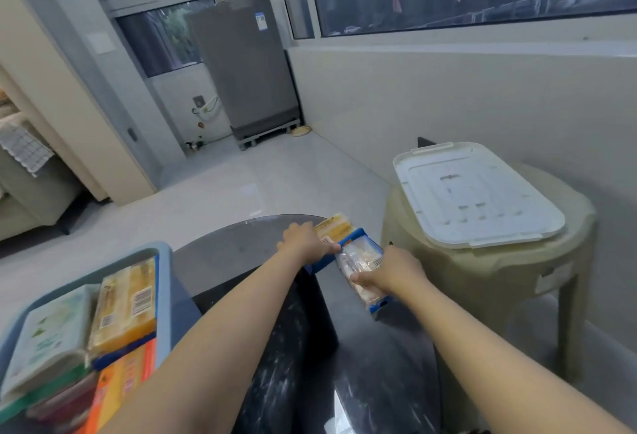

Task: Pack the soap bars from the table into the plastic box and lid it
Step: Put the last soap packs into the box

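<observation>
While both hands reached to the frame's centre, the left hand (pixel 305 240) curled its fingers over a yellow wrapped soap bar (pixel 335 226) and the right hand (pixel 393 270) pinched a pale soap pack with blue trim (pixel 360 266) on the dark glossy round surface (pixel 362 364). Lifting each clear before swinging to the blue plastic box (pixel 164 282) at lower left would serve best; its white lid (pixel 475 192) waited on a beige stool (pixel 499 271) at right.

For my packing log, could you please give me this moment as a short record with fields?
left hand: on a yellow soap pack at the table's far edge
right hand: fingers closed on a white-and-blue soap pack
plastic box: near left, open, already holding several soap packs
lid: off, lying on the beige stool to the right
table: dark, glossy
</observation>
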Tool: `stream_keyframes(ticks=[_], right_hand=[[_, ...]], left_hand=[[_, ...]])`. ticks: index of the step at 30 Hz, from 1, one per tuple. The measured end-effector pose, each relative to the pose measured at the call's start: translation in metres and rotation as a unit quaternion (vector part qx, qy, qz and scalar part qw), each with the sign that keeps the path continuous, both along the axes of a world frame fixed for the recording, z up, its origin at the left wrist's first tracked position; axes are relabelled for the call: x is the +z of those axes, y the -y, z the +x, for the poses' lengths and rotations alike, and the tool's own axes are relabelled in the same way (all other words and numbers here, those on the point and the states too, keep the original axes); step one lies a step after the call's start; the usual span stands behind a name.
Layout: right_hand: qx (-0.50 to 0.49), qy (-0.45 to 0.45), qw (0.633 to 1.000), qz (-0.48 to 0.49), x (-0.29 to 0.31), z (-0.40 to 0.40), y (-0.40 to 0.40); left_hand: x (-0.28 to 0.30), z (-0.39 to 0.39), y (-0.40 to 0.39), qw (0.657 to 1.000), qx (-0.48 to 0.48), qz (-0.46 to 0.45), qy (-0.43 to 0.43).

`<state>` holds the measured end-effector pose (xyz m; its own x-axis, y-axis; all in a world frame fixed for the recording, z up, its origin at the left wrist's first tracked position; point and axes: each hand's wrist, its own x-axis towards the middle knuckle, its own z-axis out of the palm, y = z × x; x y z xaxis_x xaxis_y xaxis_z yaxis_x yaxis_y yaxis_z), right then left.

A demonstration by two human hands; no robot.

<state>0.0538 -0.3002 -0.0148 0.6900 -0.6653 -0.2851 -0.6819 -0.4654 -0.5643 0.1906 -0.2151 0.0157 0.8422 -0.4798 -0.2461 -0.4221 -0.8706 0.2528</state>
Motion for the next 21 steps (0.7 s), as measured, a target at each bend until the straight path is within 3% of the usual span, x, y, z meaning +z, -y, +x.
stream_keyframes(ticks=[4,7,12,16,21], right_hand=[[0.016,-0.029,0.999,0.032,0.001,0.002,-0.001],[0.007,-0.033,0.997,0.063,0.004,0.001,-0.003],[-0.054,0.051,0.980,0.185,0.010,-0.012,0.000],[-0.101,0.134,0.952,0.254,0.017,-0.025,0.004],[-0.074,0.244,0.916,0.310,0.041,-0.036,-0.003]], left_hand=[[0.005,-0.004,0.003,0.998,0.021,0.061,0.020],[0.006,-0.010,-0.001,0.996,0.072,0.053,0.011],[0.007,-0.027,-0.013,0.986,0.118,-0.069,-0.094],[0.015,-0.043,-0.025,0.978,0.132,-0.122,-0.108],[0.045,-0.060,-0.038,0.938,0.166,-0.281,-0.115]])
